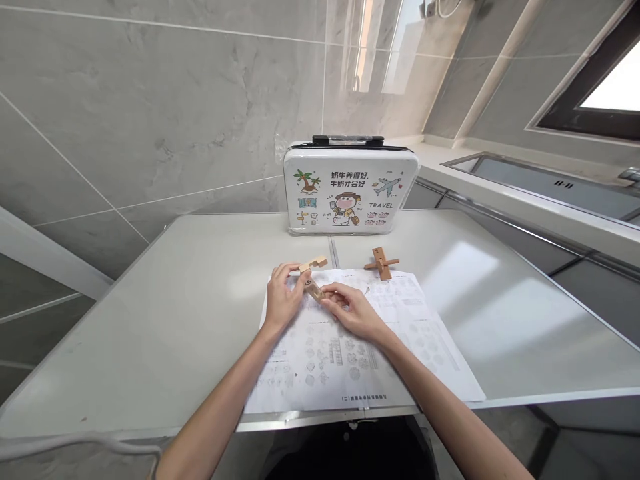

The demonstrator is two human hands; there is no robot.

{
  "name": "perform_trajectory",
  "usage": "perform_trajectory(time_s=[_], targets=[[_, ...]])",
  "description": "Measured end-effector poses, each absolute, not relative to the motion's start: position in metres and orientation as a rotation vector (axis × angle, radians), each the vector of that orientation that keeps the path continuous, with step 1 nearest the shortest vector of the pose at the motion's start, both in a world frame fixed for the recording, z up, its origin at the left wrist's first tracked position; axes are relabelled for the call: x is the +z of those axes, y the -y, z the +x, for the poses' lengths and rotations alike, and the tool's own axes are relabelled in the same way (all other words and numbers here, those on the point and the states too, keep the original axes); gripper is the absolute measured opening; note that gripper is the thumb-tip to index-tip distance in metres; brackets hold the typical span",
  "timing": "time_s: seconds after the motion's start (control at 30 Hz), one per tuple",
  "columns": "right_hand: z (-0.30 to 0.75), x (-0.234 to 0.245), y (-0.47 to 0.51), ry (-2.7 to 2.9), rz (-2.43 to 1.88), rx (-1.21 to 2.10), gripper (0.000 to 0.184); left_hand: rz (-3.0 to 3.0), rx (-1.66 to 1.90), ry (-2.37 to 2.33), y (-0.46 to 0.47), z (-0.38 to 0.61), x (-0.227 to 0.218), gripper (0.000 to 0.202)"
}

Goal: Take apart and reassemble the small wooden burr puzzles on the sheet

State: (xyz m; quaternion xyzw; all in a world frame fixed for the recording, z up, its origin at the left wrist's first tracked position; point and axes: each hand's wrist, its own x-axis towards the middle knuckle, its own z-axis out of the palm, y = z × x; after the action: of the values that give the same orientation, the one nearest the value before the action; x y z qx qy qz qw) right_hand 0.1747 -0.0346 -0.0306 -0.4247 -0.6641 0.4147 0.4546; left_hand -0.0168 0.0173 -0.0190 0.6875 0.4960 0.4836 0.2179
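Note:
Between my two hands is a notched wooden puzzle piece with a dark mark on its face, tilted down to the right. My left hand pinches its upper end, while the fingers of my right hand close round its lower end. A lighter notched wooden piece shows just beyond my left fingertips; whether they touch it I cannot tell. Farther right, a cross-shaped pair of darker wooden pieces sits at the top edge of the printed sheet. That sheet, with small diagrams, lies under both hands.
A white cartoon-printed case with a black handle stands upright at the back of the folding table. Grey tiled wall rises behind it. To the right is a counter with a sink. A pale cable runs along the lower left.

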Motion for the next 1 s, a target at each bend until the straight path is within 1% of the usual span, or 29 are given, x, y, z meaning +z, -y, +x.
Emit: perform_trajectory(time_s=[0.13, 0.27, 0.37, 0.5, 0.7, 0.9, 1.0], targets=[[0.173, -0.029, 0.034, 1.565, -1.177, 0.876, 0.026, 2.088, 1.391, -1.604, -0.022, -0.025, -0.021, 0.016], [0.176, -0.034, 0.029, 1.476, -1.366, 0.732, 0.023, 2.374, 1.258, -1.788, -0.025, -0.035, -0.021, 0.013], [0.177, -0.039, 0.027, 1.501, -1.481, 0.652, 0.02, 2.473, 1.175, -1.852, -0.026, -0.039, -0.022, 0.01], [0.176, -0.04, 0.027, 1.576, -1.586, 0.539, 0.017, 2.532, 1.078, -1.895, -0.025, -0.039, -0.024, 0.012], [0.175, -0.04, 0.028, 1.631, -1.689, 0.454, 0.015, 2.526, 1.0, -1.912, -0.021, -0.035, -0.022, 0.014], [0.173, -0.041, 0.029, 1.672, -1.732, 0.404, 0.017, 2.523, 0.916, -1.825, -0.016, -0.03, -0.02, 0.021], [0.173, -0.042, 0.028, 1.68, -1.757, 0.383, 0.016, 2.515, 0.885, -1.762, -0.014, -0.029, -0.019, 0.017]])
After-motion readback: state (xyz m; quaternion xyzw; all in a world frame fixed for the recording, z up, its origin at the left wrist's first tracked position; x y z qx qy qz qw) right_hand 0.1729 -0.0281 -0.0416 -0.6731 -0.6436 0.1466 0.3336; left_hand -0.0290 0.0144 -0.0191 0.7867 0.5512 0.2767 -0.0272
